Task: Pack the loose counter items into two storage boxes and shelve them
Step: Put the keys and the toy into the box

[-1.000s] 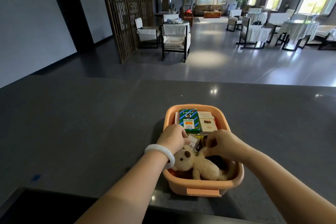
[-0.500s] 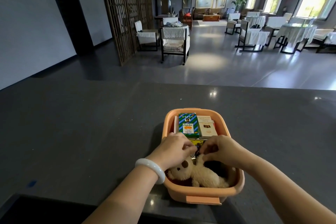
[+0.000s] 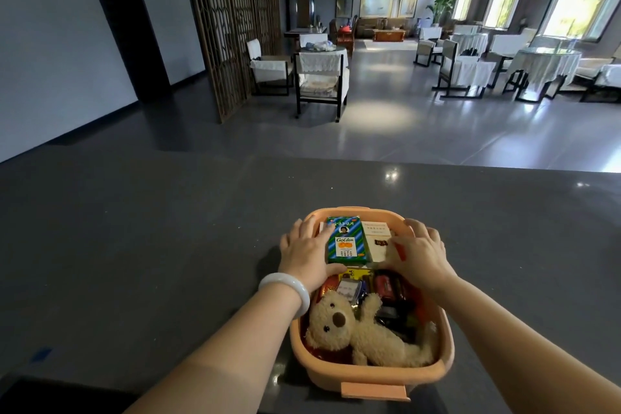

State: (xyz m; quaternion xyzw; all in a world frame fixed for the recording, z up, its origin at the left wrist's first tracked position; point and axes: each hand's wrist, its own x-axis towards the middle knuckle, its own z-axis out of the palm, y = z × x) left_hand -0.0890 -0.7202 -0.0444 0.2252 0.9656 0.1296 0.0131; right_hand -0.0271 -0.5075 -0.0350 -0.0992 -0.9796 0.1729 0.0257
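One storage box (image 3: 369, 378) on the dark surface (image 3: 134, 245) is being judged nearly full: a teddy bear (image 3: 353, 329) is being housed at its near end, small dark packets (image 3: 386, 286) behind. Further in, the green carton (image 3: 346, 240) is being pressed by the left hand (image 3: 305, 254), fingers (image 3: 302, 228) spread flat; the white pack (image 3: 378, 235) is being covered by the right hand (image 3: 420, 257), fingers likewise spread. Shelving is being left undone; no second box or shelf is being shown.

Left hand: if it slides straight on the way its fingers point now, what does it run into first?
Probably the far rim of the orange box. The left hand rests against the green pack, fingers aimed away from the person. Depth is hard to judge. Beyond the rim lies the counter.
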